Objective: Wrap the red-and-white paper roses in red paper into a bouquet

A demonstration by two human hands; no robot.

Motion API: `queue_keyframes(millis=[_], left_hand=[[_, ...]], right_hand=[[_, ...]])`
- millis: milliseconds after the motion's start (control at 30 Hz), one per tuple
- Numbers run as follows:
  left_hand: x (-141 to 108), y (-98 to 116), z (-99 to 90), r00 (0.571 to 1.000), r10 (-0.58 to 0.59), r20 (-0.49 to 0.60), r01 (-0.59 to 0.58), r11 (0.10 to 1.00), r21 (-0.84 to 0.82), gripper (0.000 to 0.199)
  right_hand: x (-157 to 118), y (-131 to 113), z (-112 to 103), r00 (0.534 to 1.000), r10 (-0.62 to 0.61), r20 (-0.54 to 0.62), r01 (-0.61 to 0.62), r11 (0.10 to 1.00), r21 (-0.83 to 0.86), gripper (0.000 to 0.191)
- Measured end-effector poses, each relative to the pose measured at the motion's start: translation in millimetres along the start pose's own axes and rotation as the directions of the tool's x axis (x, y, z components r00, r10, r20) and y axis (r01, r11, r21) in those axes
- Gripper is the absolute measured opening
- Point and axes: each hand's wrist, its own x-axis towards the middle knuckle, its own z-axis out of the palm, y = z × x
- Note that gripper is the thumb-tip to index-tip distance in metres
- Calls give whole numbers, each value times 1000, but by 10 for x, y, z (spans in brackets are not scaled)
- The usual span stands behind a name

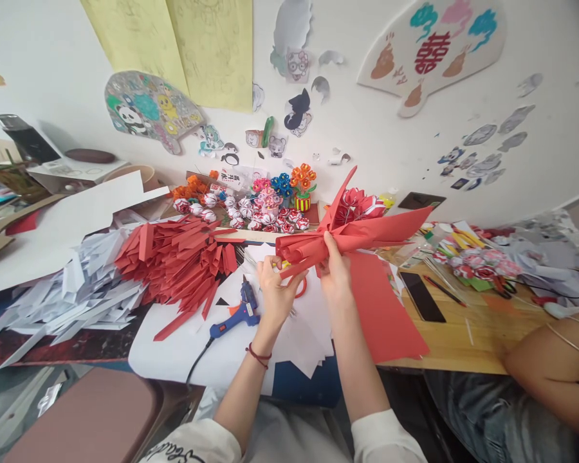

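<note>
A bundle of folded red paper with long pointed ends is raised over the table. My right hand is closed around its middle, thumb on top. At its lower left end, my left hand pinches the edge of the paper between thumb and fingers; some fingertips are hidden. Below my hands lie white paper sheets and an orange-red ring handle, partly covered. A blue glue gun rests left of my left hand. Red paper sheets lie at the right.
Piles of folded red strips and white strips cover the left side. Paper flowers line the wall. Rightward are a phone, a pencil and another person's arm. A stool stands lower left.
</note>
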Motion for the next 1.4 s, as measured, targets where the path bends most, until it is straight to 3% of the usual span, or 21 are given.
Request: queue_keyframes(millis=[133,233,367,467,533,633,667,800,933,1033,1267,1400], left_hand=[[-7,15,-24,1000,10,-2,-10,1000,12,11],[-11,50,-182,999,-3,50,7,998,-62,8],[89,112,-529,995,-86,52,95,975,-200,11],[353,157,-617,992,-78,102,97,977,-190,26],[581,158,-517,968,-7,253,62,975,-212,30],[852,91,-232,861,-38,507,255,895,-365,32],[902,57,-136,839,-36,543,288,876,-386,33],[914,-62,126,823,-68,564,378,807,-454,48],[810,-91,233,786,-38,617,444,730,-520,52],[754,-100,326,781,-29,624,462,700,-545,52],[697,-205,565,802,-102,588,455,742,-491,46],[673,-232,623,826,-151,542,433,786,-442,39]], right_hand=[[0,-44,41,994,107,1,-106,991,87,49],[51,-103,22,997,78,23,-80,990,117,49],[217,-201,-78,989,-92,117,82,993,84,47],[324,-282,-148,929,-192,316,209,978,-20,37],[363,-321,-171,883,-171,437,225,971,-75,33],[407,-327,-191,804,-122,582,242,961,-133,37],[428,-314,-202,786,-119,606,253,957,-141,39],[537,-229,-282,775,-106,623,266,949,-170,39],[632,-206,-357,736,-36,676,242,947,-213,44],[703,-261,-377,699,15,715,276,917,-289,46],[890,-408,-432,671,80,737,387,810,-440,62],[937,-357,-459,682,54,729,426,781,-456,57]])
